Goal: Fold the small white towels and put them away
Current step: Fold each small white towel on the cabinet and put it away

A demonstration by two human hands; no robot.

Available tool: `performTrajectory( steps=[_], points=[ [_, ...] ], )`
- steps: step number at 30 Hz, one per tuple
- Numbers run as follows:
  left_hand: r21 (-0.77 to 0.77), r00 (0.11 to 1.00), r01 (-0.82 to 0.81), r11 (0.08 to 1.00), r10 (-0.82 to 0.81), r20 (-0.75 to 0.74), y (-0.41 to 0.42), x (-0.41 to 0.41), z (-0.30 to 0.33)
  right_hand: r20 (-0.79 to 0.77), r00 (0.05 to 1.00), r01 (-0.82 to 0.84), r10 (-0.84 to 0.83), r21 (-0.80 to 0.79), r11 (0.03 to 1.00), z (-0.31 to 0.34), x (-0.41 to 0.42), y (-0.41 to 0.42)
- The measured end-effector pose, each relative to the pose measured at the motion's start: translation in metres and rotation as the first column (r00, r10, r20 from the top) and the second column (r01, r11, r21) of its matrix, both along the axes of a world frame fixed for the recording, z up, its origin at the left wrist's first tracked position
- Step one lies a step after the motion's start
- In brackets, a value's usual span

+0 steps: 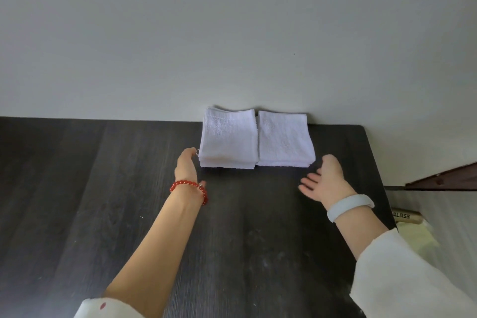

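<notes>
**Head view: two stacks of folded towels at the far edge of the desk, both hands open beside them**

Head view, looking forward and down. Two stacks of small white towels lie side by side on the dark wood-grain desk (129, 214), pushed back against the pale wall (232, 33). The left stack (228, 139) and the right stack (284, 139) touch along their inner edges; each shows several folded layers at its near edge.

Your left hand (186, 166) stands on edge just beside the left stack's near left corner, fingers straight, fingertips at or almost at the cloth; whether they touch it cannot be told. Its grip is open and holds nothing. A red bead bracelet (189, 187) circles that wrist.

Your right hand (326, 181) lies near the right stack's near right corner, apart from the cloth, palm turned inward and fingers spread and relaxed. Its grip is likewise open and holds nothing. A pale bangle (348, 205) sits on that wrist, with a white sleeve (402, 279) below it.

Past the desk's right edge, a tan object printed "GLASS" (404, 216) shows in part.
</notes>
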State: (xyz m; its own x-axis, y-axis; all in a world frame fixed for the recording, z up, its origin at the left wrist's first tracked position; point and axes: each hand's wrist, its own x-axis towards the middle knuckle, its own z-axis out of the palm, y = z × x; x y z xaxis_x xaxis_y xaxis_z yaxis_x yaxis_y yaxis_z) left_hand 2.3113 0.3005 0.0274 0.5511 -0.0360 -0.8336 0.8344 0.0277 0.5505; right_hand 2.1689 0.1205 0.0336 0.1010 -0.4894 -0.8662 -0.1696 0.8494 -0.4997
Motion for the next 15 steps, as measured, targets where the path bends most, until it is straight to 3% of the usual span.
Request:
performTrajectory(
  steps=[2, 5, 9, 15],
  points=[
    [0.16, 0.975, 0.087, 0.983, -0.117, 0.189, 0.005, 0.012, -0.008, -0.129, 0.991, -0.046, 0.015, -0.24, 0.97, -0.005, -0.004, -0.011],
    [0.197, 0.895, 0.256, 0.946, -0.309, 0.321, -0.003, 0.029, -0.016, -0.19, 0.958, -0.278, 0.217, -0.409, 0.869, -0.009, 0.005, -0.028],
    [0.15, 0.817, 0.448, 0.881, -0.472, 0.331, -0.021, 0.04, -0.026, -0.267, 0.868, -0.492, 0.419, -0.338, 0.803, -0.022, 0.028, -0.052],
    [0.081, 0.846, 0.423, 0.902, -0.426, 0.32, -0.036, 0.044, -0.042, -0.277, 0.794, -0.606, 0.54, -0.314, 0.73, -0.024, 0.052, -0.058]
  ],
)
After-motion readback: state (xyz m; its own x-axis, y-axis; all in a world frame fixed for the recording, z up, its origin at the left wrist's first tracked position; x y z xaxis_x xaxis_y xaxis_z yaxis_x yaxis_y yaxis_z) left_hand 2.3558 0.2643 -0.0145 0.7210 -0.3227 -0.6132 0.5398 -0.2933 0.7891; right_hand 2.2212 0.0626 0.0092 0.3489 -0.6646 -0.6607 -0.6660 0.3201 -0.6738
